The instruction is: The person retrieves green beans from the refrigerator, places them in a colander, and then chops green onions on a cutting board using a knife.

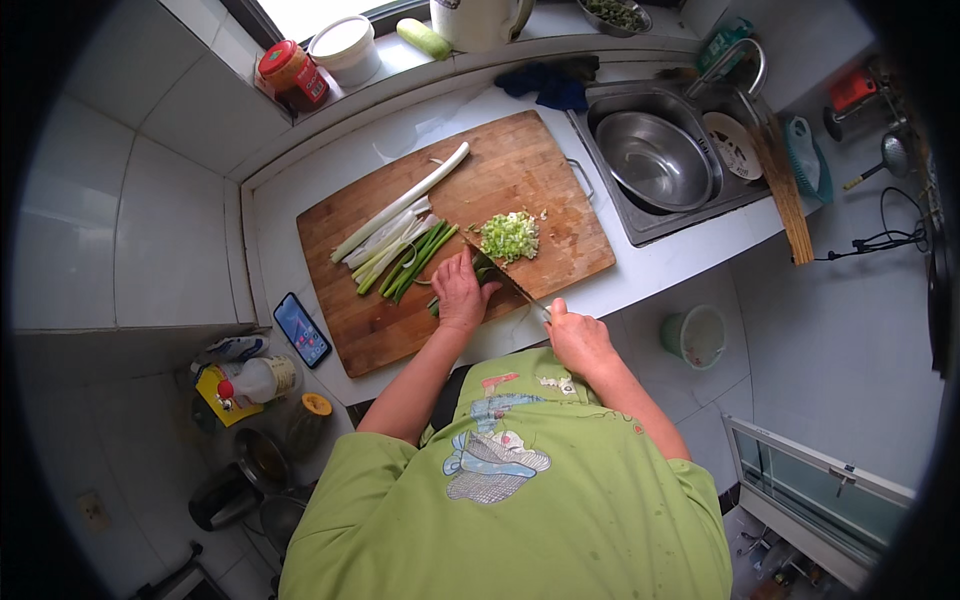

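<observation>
My right hand point(581, 341) grips a knife point(511, 279) by its handle, with the blade edge-on and slanting up and left across the wooden cutting board point(555, 165). Beside the blade, my left hand point(459, 291) presses down on some green scallion pieces point(482, 267), which it partly hides. Just beyond the knife, on its right side, sits a heap of chopped scallion point(510, 235). Left of my left hand lie cut scallion lengths, dark green ones point(421, 261) and paler ones point(386, 238). One long white stalk point(405, 199) runs diagonally behind them.
A smartphone point(302, 330) lies by the board's left edge. The sink point(637, 234) at right holds a metal basin point(656, 161). A wooden strip point(784, 195) juts past the counter. A jar point(294, 76) and a white tub point(345, 51) line the sill. A bin point(692, 337) stands below.
</observation>
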`<state>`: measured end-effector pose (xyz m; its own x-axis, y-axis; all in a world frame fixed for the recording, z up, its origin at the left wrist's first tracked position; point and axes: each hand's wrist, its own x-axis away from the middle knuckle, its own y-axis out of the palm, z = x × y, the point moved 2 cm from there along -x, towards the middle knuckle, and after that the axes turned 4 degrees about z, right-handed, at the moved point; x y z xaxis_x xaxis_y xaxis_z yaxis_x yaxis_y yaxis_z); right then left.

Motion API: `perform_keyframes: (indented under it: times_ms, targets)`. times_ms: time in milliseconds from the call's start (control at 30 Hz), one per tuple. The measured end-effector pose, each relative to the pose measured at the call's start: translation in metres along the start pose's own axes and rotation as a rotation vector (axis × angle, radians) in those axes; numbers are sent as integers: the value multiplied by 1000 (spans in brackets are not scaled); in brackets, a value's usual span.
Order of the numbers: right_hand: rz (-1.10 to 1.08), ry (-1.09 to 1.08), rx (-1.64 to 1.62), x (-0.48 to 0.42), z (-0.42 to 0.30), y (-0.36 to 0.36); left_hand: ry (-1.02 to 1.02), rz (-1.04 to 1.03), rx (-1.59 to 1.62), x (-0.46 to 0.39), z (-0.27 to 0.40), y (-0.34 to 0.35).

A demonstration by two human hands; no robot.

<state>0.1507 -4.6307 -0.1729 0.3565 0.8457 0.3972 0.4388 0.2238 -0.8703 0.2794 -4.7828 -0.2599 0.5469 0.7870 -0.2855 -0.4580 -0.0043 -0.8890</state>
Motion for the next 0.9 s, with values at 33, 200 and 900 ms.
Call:
perform_keyframes:
  times_ms: [33, 200, 900]
  targets:
    - [-1, 1, -2, 0, 0, -1, 3, 7, 10, 0, 1, -5]
    - [1, 2, -9, 1, -1, -2, 58, 54, 175, 10, -11, -8]
    - [5, -39, -7, -2, 5, -1, 324, 123, 81, 5, -16, 6]
